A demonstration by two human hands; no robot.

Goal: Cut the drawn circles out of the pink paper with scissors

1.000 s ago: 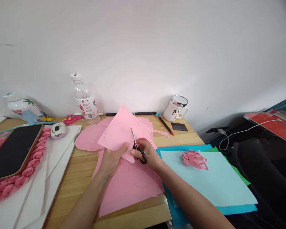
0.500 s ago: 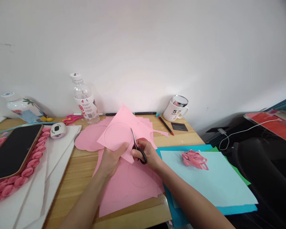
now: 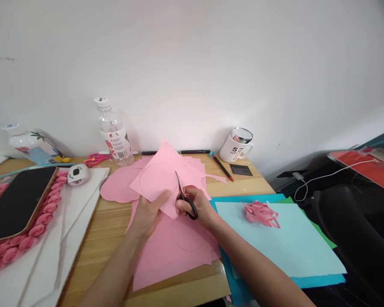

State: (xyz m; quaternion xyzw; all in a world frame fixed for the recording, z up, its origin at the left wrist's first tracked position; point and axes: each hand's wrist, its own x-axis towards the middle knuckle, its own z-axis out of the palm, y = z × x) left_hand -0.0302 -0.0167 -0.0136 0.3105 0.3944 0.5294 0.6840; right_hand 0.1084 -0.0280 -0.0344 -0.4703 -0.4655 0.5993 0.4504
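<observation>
**Scissors working round a pencilled circle on pink paper**

The wooden tabletop carries everything. At about 4 o'clock from the hands lies a pale blue sheet over darker blue paper, with a small heap of pink paper curls on it. At 9 o'clock a white board holds a dark tablet ringed by pink paper rosettes. More pink sheets lie flat under the hands.

At 11 o'clock stands a clear plastic bottle; at 1 o'clock a white mug, with a red-tipped pen just before it.

The pink paper being cut is lifted off the tabletop, tilted up toward 12 o'clock, with a drawn circle on it. The left hand pinches its near edge, thumb on top. The right hand is closed through the black loops of the scissors, whose blades point toward 12 o'clock and sit in the paper at the circle's right side.

To cut well, I would judge it best to feed the paper round with the left hand while the scissors hold their heading, use short bites near the blades' pivot, and keep the left thumb clear of the line.
</observation>
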